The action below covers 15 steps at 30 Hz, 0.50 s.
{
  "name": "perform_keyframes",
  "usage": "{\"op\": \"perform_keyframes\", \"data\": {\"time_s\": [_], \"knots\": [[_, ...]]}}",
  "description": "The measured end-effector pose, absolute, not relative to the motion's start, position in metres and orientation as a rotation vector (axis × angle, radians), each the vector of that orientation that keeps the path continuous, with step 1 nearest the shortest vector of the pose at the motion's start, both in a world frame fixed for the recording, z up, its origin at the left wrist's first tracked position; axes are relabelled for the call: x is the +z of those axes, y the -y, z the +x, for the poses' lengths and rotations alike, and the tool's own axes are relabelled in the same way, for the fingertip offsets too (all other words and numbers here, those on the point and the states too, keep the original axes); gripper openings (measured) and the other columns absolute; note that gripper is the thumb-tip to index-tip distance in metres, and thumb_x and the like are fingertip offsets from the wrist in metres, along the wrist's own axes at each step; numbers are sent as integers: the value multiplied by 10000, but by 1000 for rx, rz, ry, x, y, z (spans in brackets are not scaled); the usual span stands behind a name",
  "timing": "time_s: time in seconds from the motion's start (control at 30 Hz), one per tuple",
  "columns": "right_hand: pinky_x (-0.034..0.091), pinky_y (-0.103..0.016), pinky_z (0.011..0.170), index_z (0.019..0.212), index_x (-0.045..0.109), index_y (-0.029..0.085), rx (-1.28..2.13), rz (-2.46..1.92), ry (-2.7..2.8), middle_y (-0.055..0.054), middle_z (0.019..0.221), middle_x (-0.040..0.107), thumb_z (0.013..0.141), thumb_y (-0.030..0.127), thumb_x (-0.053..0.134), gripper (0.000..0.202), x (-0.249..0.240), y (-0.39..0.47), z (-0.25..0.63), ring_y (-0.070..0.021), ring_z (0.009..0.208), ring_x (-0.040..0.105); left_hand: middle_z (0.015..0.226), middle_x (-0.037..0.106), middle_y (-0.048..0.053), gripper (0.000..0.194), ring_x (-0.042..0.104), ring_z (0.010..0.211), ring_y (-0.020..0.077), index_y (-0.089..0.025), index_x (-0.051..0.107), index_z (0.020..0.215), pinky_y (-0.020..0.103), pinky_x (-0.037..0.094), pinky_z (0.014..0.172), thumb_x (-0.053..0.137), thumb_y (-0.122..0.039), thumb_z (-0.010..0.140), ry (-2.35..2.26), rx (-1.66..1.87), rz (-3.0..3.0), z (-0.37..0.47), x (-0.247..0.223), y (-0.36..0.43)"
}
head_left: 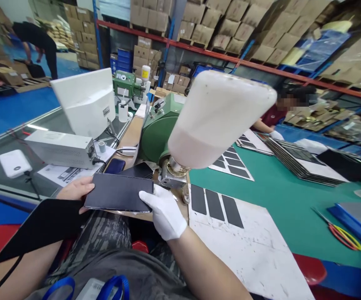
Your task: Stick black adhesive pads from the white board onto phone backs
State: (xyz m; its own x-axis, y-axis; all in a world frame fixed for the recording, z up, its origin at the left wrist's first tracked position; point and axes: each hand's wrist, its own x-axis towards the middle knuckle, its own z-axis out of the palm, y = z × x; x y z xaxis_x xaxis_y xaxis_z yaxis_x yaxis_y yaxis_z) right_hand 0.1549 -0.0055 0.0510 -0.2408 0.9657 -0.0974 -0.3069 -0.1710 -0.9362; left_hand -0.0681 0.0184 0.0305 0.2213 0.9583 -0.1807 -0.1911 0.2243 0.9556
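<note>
A dark rectangular panel (119,192) is held level between my hands, above my lap. My bare left hand (76,189) grips its left end. My right hand (166,212), in a white glove, pinches the right end with the thumb on top. Just beyond the panel stands a green machine (155,135) with a tilted white plastic bottle (214,121), partly filled, over its metal head (173,177). More dark panels (138,170) lie behind the held one. A black flat sheet (43,229) with a cable hides part of my left forearm.
On the white board (249,250) to the right lie three dark strips (214,204). Scissors (344,235) rest on the green table (277,183). Stacked boards (305,160) stand farther back, near a co-worker (270,118). A monitor (86,104) and grey box (61,148) occupy the left bench.
</note>
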Motion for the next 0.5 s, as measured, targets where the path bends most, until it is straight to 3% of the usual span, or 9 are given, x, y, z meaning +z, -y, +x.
{"op": "perform_keyframes", "data": {"time_s": [0.23,0.33,0.4,0.5], "knots": [[452,-259,607,739,589,151,1439,-1287,1261,-4,675,619,640,375,741,289,40,14,204,-138,643,566,504,583,22,230,424,377,92,-162,745,821,186,315,353,664,-333,691,-905,880,1279,-56,37,-1],[456,-263,633,872,598,149,1469,-1315,1292,-36,789,641,617,391,767,390,37,25,229,-154,718,586,604,638,53,221,548,532,162,-164,752,860,260,471,547,653,-291,710,-768,775,1394,-35,40,-5],[463,-281,680,937,599,151,1479,-1306,1302,-60,880,650,628,406,764,433,39,35,242,-175,794,599,633,652,59,232,569,586,178,-164,747,897,299,496,648,644,-277,723,-698,723,1420,-19,38,-9],[468,-334,783,993,611,167,1409,-1326,1259,-84,999,657,647,407,756,446,45,52,258,-219,936,600,649,658,55,260,476,455,107,-160,736,932,221,443,481,615,-308,757,-668,669,1418,3,30,-12]]}}
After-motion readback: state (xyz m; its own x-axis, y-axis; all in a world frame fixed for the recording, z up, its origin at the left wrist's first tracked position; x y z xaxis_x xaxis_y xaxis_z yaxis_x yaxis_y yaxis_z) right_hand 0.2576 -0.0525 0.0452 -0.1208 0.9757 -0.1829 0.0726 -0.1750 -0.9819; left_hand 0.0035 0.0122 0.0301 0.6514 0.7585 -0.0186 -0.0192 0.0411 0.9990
